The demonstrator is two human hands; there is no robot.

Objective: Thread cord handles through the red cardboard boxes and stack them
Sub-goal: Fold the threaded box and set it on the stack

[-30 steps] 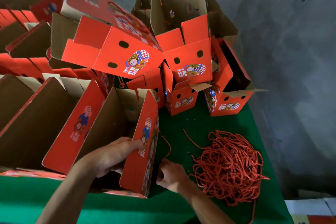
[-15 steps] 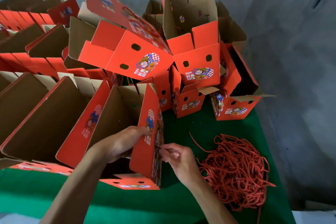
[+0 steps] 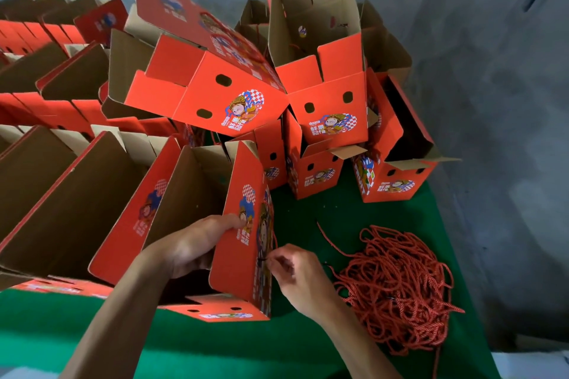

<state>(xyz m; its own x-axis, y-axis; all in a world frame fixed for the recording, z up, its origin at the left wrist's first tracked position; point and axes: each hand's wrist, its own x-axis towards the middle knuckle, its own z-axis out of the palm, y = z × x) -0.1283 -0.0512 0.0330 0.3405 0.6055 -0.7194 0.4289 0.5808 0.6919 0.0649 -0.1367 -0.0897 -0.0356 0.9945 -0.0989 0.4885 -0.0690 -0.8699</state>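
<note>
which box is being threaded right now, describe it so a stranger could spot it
On the green table, find the cord pile. Just left stands the nearest open box, the only one with both hands on it: left hand, right hand.

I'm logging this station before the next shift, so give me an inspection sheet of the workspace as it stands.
Surface: green cloth-covered table, bare at the near edge.
Job's things: open red box stands at the front; a tangled pile of red cord lies to its right; a cord end sits at the box's right panel.
Clutter: loose heap of red boxes at the back, rows of open boxes on the left.
Grippers: left hand grips the box's panel edge; right hand pinches the cord end against the panel.
Cables: nothing seen.
Surroundings: grey wall behind and to the right.
</note>
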